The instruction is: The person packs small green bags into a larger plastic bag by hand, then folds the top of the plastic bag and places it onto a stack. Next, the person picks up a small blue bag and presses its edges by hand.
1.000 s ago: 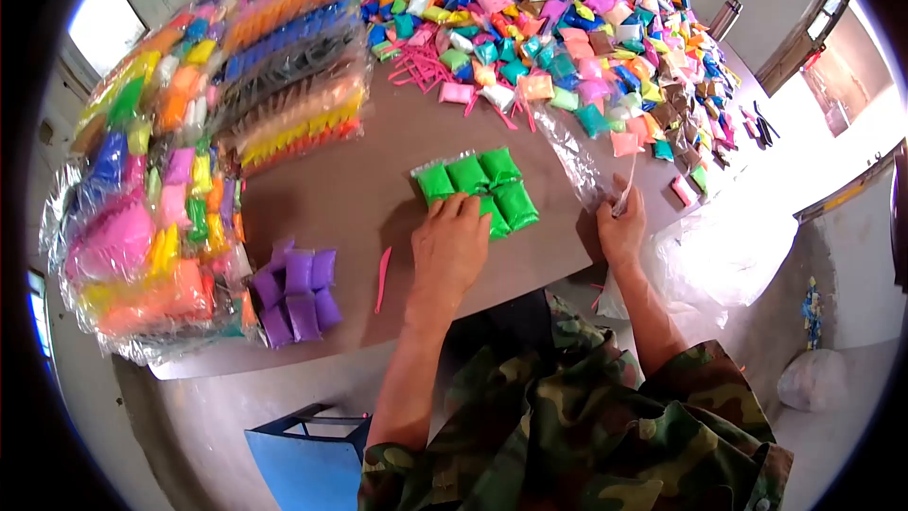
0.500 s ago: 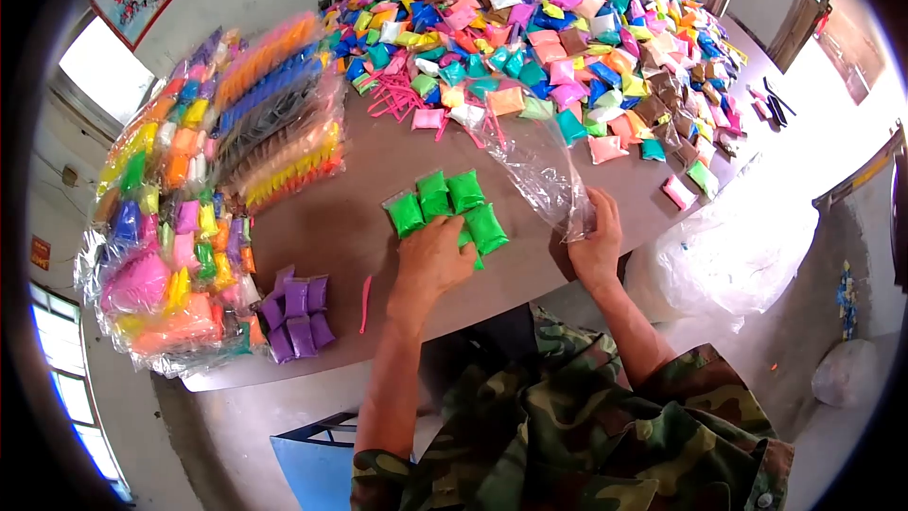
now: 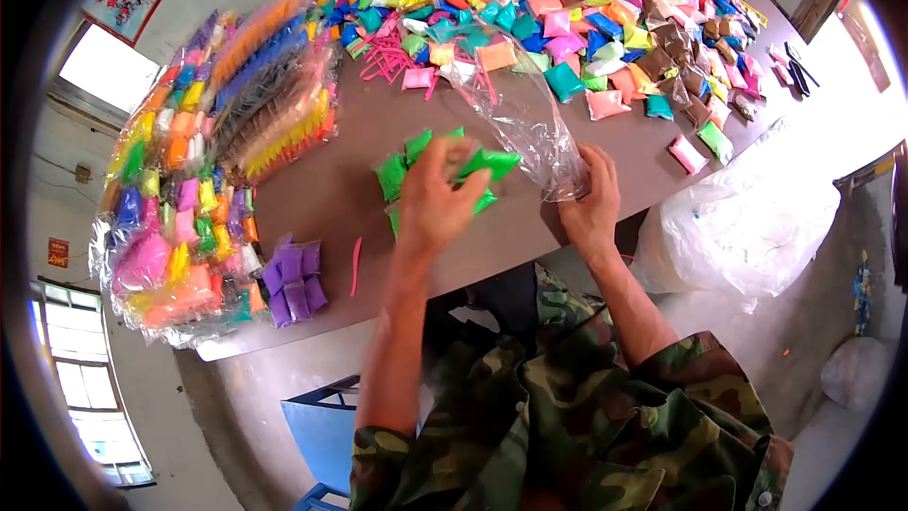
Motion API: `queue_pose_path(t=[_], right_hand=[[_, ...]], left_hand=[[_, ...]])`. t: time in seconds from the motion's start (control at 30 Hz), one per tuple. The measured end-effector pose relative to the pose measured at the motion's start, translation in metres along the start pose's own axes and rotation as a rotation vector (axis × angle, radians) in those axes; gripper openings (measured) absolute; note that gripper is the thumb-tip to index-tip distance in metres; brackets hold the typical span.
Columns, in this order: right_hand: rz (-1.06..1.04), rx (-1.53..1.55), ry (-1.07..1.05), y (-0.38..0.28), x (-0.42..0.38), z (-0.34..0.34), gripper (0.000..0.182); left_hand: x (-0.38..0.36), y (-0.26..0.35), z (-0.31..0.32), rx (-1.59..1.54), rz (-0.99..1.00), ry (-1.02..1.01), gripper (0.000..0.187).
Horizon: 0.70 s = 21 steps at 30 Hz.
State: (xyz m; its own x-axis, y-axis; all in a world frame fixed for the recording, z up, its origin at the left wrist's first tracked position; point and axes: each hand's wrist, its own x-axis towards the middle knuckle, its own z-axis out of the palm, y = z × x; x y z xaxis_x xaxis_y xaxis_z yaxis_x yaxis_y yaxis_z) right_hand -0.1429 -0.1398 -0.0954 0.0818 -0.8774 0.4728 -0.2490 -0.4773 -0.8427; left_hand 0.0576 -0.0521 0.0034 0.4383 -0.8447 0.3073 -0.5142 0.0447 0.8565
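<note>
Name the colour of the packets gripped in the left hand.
Bright green packets, clearest in the head view.

The left hand (image 3: 433, 199) has lifted the green packets (image 3: 492, 164) toward the clear bag (image 3: 520, 123).

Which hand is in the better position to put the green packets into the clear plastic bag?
Left. The left hand grips the stack of small green packets, lifted off the brown table, right beside the clear plastic bag. The right hand is busy pinching that bag's lower end.

One head-worn fisheye view, close above the brown table (image 3: 359, 147), facing forward and steeply down.
</note>
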Motion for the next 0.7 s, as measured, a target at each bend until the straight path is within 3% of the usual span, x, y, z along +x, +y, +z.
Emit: queue_pose_path(t=[0.23,0.3,0.43,0.5,0.63,0.7], right_hand=[[-0.002,-0.031,-0.090,-0.006,0.002,-0.013,0.064],[-0.023,-0.027,-0.186,-0.009,0.005,-0.019,0.074],[-0.035,-0.096,-0.324,-0.017,0.012,-0.045,0.080],[0.214,0.061,-0.468,-0.023,0.019,-0.061,0.081],[0.321,0.012,-0.549,-0.012,0.032,-0.072,0.081],[0.047,-0.158,-0.517,0.001,0.034,-0.064,0.079]], left_hand=[[0.003,-0.019,0.087,-0.044,-0.017,-0.091,0.029],[0.000,-0.018,0.090,-0.043,-0.148,-0.246,0.028],[-0.003,-0.007,0.079,0.344,-0.014,-0.289,0.031],[-0.002,-0.006,0.079,0.371,-0.017,-0.304,0.031],[-0.002,0.001,0.082,0.393,0.027,-0.342,0.030],[-0.001,0.001,0.088,0.390,0.087,-0.355,0.029]])
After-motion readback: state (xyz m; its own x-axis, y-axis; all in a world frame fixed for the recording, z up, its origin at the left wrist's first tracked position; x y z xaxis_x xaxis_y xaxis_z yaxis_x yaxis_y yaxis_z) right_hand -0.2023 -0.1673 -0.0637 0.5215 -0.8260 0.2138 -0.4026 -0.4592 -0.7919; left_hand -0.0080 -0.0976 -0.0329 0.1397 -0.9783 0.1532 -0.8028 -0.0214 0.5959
